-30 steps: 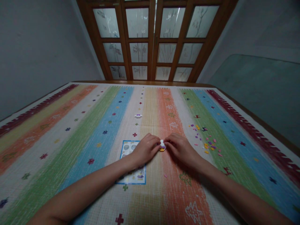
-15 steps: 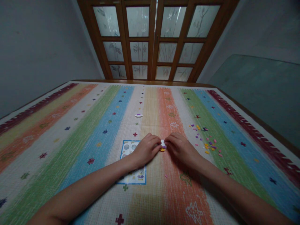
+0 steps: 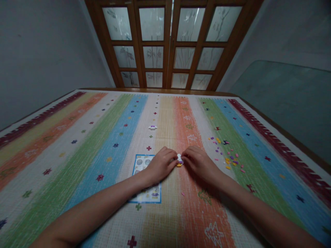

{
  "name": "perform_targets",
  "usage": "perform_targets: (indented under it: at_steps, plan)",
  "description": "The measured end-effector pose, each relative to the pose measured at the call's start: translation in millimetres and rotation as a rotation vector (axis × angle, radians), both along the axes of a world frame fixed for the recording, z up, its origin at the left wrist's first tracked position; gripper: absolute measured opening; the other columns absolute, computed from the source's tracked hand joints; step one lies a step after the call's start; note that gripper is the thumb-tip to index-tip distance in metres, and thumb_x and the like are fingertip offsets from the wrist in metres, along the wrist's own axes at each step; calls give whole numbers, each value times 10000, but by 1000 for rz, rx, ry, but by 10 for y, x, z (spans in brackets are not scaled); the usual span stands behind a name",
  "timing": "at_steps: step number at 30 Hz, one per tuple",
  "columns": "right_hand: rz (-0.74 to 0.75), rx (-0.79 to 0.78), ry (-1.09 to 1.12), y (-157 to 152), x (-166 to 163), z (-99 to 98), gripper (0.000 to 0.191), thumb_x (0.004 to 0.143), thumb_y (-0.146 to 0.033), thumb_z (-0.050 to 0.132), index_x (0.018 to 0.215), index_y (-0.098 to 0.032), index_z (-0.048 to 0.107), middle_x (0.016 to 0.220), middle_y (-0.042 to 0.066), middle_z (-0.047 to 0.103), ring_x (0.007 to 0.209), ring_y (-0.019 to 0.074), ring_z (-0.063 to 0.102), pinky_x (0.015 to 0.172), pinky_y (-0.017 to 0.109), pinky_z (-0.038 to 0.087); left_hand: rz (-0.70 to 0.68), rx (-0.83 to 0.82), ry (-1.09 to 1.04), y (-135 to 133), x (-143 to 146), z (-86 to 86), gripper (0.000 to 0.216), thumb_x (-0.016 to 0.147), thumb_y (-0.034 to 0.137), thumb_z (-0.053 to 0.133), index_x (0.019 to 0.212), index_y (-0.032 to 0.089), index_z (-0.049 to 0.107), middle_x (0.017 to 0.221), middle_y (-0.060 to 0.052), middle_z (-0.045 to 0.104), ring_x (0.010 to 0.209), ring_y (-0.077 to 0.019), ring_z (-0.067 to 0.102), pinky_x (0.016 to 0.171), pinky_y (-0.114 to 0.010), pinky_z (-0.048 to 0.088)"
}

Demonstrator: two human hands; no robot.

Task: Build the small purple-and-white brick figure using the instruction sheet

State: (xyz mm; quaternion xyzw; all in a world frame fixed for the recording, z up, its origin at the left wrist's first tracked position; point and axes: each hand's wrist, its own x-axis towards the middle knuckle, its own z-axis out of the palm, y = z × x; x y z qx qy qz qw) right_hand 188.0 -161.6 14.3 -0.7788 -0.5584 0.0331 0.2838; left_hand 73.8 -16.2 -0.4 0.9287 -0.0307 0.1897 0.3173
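Note:
A small model of white, purple and yellow building bricks is held between both hands at the middle of the table. My left hand pinches it from the left, fingers closed. From the right, the closed fingertips of my right hand grip the same brick model. Fingers cover much of its sides. Partly under my left forearm lies a printed instruction sheet with a blue border. One loose pink brick rests on the cloth, nearer to me than the hands.
Several loose purple, yellow and pink bricks are scattered right of my right hand. Farther back sits a small white and purple brick piece. A striped tablecloth covers the table. Wooden glazed doors stand beyond it.

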Motion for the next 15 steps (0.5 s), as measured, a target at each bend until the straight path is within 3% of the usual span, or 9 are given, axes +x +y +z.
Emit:
perform_targets:
  at_steps: [6,15]
  plan:
    - [-21,-35,38,45,31,49,153,784,-96,528,700,-169,634,721,63,639,719,182,566,678,309,437,-3,-1,-5,5,10,-11,106,864,216,558,850,140,630,881,-67,674,855,-185,557,777,-314,461]
    - [-67,-274,704,238,343,93,73,650,-137,648,581,-157,661,500,-11,614,465,103,519,468,219,369,-8,7,4,7,16,-9,107,859,217,558,815,156,634,868,-60,676,838,-186,563,771,-310,454]
